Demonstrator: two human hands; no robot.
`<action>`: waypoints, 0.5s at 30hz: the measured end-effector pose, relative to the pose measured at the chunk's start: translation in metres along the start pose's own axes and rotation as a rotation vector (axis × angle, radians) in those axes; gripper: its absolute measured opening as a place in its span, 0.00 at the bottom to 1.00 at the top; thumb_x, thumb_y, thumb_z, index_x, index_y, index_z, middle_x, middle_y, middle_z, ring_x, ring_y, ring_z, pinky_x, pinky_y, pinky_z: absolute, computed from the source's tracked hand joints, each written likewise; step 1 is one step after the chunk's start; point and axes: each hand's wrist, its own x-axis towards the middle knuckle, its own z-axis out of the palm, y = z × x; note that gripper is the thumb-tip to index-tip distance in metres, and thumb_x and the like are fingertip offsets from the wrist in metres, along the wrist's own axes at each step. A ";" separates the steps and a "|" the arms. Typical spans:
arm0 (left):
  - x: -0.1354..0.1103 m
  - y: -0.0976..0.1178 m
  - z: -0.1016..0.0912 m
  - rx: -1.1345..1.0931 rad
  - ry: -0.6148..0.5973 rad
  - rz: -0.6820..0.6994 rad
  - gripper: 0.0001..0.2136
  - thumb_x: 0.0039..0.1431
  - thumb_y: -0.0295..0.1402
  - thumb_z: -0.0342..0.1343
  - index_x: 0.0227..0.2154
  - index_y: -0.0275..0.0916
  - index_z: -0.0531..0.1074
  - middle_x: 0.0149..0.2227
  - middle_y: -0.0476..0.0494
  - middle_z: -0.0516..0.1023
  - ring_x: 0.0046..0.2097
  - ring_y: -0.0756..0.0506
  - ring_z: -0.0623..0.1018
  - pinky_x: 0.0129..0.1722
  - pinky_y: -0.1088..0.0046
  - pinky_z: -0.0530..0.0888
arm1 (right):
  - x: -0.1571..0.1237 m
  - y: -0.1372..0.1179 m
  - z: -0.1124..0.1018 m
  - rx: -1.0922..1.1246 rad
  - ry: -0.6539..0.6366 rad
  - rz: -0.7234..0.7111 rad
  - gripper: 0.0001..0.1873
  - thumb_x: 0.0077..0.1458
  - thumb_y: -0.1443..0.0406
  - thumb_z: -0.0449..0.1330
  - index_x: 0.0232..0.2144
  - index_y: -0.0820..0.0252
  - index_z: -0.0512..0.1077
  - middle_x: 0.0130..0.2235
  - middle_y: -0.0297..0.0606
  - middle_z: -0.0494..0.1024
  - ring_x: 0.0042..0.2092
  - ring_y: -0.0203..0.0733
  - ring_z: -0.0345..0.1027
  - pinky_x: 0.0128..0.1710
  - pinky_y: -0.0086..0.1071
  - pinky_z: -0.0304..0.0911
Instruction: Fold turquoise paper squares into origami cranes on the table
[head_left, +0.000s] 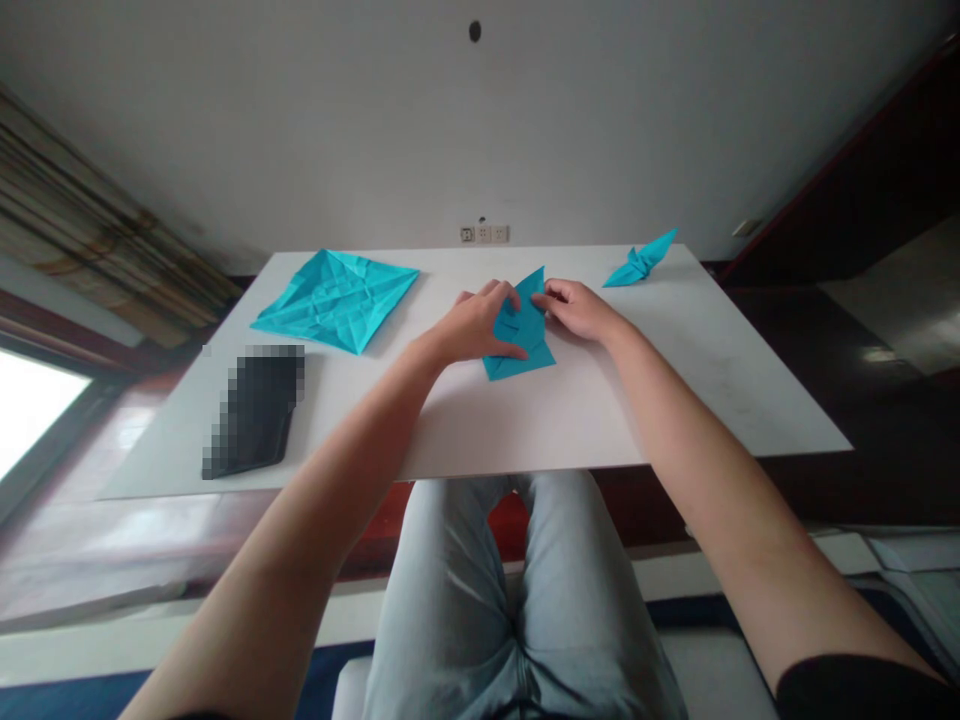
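A partly folded sheet of blue origami paper (531, 335) lies on the white table in front of me, with pointed corners at its top and bottom. My left hand (480, 322) holds it down from the left, thumb across the lower part and fingers curled over the upper part. At the paper's right edge, my right hand (576, 308) pinches a bit of it between thumb and bent fingers. Creases and small flaps show between the two hands; the left palm hides the paper's left side.
An unfolded, creased blue sheet (337, 300) lies at the back left of the table (720, 370). A finished blue paper crane (639, 262) stands at the back right. Nearer on the left is a dark, pixelated flat object (255, 412). The wall with sockets (484, 234) rises behind.
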 end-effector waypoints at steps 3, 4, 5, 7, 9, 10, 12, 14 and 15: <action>0.000 -0.004 0.002 -0.019 0.018 -0.001 0.45 0.50 0.50 0.81 0.65 0.43 0.66 0.68 0.30 0.75 0.67 0.26 0.79 0.69 0.46 0.68 | 0.003 0.002 0.001 -0.016 0.062 -0.032 0.26 0.66 0.42 0.64 0.27 0.52 0.67 0.29 0.33 0.73 0.35 0.44 0.65 0.40 0.40 0.59; 0.000 -0.005 0.003 -0.033 0.027 0.001 0.48 0.48 0.50 0.82 0.68 0.44 0.64 0.70 0.29 0.73 0.67 0.26 0.79 0.69 0.46 0.68 | 0.004 0.004 0.001 -0.018 0.091 -0.044 0.24 0.65 0.44 0.63 0.27 0.52 0.68 0.30 0.34 0.74 0.36 0.45 0.66 0.42 0.40 0.60; 0.000 -0.006 0.003 -0.049 0.036 0.001 0.51 0.48 0.51 0.82 0.70 0.44 0.62 0.71 0.28 0.72 0.67 0.26 0.79 0.68 0.46 0.68 | 0.005 0.005 0.000 -0.017 0.125 -0.050 0.21 0.64 0.46 0.63 0.28 0.52 0.69 0.31 0.35 0.75 0.37 0.45 0.68 0.43 0.41 0.61; -0.002 -0.008 0.001 -0.070 0.042 -0.015 0.54 0.47 0.51 0.83 0.72 0.44 0.60 0.70 0.28 0.74 0.65 0.28 0.81 0.68 0.47 0.68 | 0.008 0.008 -0.001 -0.024 0.190 -0.032 0.16 0.62 0.50 0.64 0.31 0.52 0.71 0.33 0.36 0.78 0.38 0.47 0.71 0.45 0.42 0.63; -0.003 -0.009 -0.004 -0.062 0.031 -0.042 0.50 0.48 0.50 0.82 0.70 0.43 0.64 0.66 0.30 0.78 0.62 0.29 0.82 0.68 0.47 0.68 | 0.009 0.012 -0.004 -0.045 0.237 0.006 0.12 0.60 0.52 0.65 0.33 0.51 0.71 0.36 0.37 0.80 0.40 0.49 0.72 0.47 0.44 0.66; -0.004 -0.009 -0.007 -0.048 0.020 -0.052 0.46 0.49 0.50 0.81 0.68 0.43 0.67 0.64 0.31 0.79 0.62 0.30 0.83 0.69 0.47 0.68 | 0.009 0.014 -0.005 -0.066 0.256 0.025 0.11 0.59 0.53 0.66 0.35 0.51 0.72 0.38 0.38 0.81 0.40 0.49 0.73 0.49 0.45 0.68; -0.005 -0.010 -0.014 -0.019 -0.007 -0.055 0.38 0.54 0.50 0.78 0.63 0.43 0.73 0.63 0.33 0.81 0.63 0.30 0.82 0.70 0.47 0.68 | 0.008 0.017 -0.009 -0.129 0.288 0.055 0.11 0.57 0.56 0.67 0.39 0.52 0.74 0.41 0.40 0.82 0.40 0.49 0.73 0.51 0.46 0.70; -0.006 -0.009 -0.020 0.007 -0.038 -0.046 0.32 0.59 0.49 0.74 0.63 0.44 0.76 0.64 0.34 0.81 0.65 0.30 0.80 0.71 0.47 0.67 | 0.005 0.019 -0.013 -0.202 0.306 0.063 0.16 0.56 0.59 0.68 0.47 0.53 0.77 0.44 0.42 0.84 0.42 0.50 0.74 0.52 0.47 0.73; -0.006 -0.009 -0.021 0.018 -0.056 -0.041 0.30 0.61 0.48 0.72 0.64 0.45 0.77 0.65 0.34 0.81 0.66 0.30 0.80 0.71 0.46 0.67 | 0.004 0.018 -0.015 -0.239 0.306 0.056 0.19 0.56 0.60 0.69 0.51 0.54 0.78 0.47 0.44 0.84 0.43 0.51 0.75 0.53 0.48 0.73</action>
